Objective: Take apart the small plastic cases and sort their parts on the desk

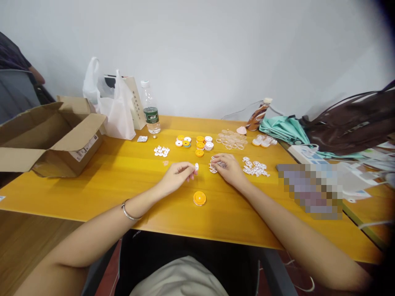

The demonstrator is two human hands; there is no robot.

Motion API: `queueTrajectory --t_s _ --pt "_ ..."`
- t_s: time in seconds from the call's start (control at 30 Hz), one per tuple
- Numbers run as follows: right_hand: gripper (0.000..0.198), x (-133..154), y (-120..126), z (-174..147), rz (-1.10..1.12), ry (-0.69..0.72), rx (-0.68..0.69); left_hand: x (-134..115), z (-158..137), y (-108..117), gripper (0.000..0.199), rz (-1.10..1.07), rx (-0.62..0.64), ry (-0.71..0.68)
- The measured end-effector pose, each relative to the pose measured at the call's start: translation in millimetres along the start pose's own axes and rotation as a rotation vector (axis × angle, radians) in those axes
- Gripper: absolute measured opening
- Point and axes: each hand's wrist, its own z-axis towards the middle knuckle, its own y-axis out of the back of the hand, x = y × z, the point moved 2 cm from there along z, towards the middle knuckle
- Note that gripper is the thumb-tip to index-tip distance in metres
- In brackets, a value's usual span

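Observation:
My left hand (178, 176) is closed in a pinch, with a small white plastic part (196, 166) between thumb and forefinger. Just to its right, my right hand (227, 167) reaches over a small pile of white and greyish pieces (212, 169). Its fingers are curled down among them, and whatever they grip is hidden. Nearer to me lies a round orange disc with a pale rim (199, 198). Beyond the hands are orange discs (200, 145) and white discs (209, 146) in small stacks. Several white knob-like parts (161, 151) lie left of them.
White openwork pieces (256, 168) and clear rings (231, 140) lie on the right. A cardboard box (52, 139), a white plastic bag (115, 111) and a water bottle (151, 109) stand left. A brown bottle (258, 115), teal cloth (285, 128) and dark bag (348, 119) are at the right.

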Motion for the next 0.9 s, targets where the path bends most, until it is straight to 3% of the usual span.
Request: queueTrajectory --t_s 0.23,0.4,0.6,0.7,0.77,0.9 --pt "0.010 -5.7 3.7 1.1 -0.012 -0.031 -0.031 -0.5 -0.9 -0.1 0.024 0.018 0.024 0.008" --pt "0.013 17.7 13.8 -2.9 0.141 -0.006 -0.101 -0.3 -2.7 -1.0 0.024 -0.030 0.084 0.053" --pt "0.029 67.7 13.4 -22.7 0.446 0.195 0.145 1.9 -5.8 -6.4 0.025 -0.029 0.232 0.040" --pt "0.018 78.5 9.6 -29.4 0.518 0.242 0.180 1.8 -7.3 -9.1 0.028 0.010 0.303 0.025" --pt "0.008 77.2 8.6 -28.1 0.536 0.204 0.164 1.9 -8.2 -10.1 0.030 0.032 0.339 0.031" --pt "0.015 49.6 24.5 -11.1 0.415 -0.001 0.063 2.6 -8.5 -8.9 0.032 0.071 0.344 0.031"
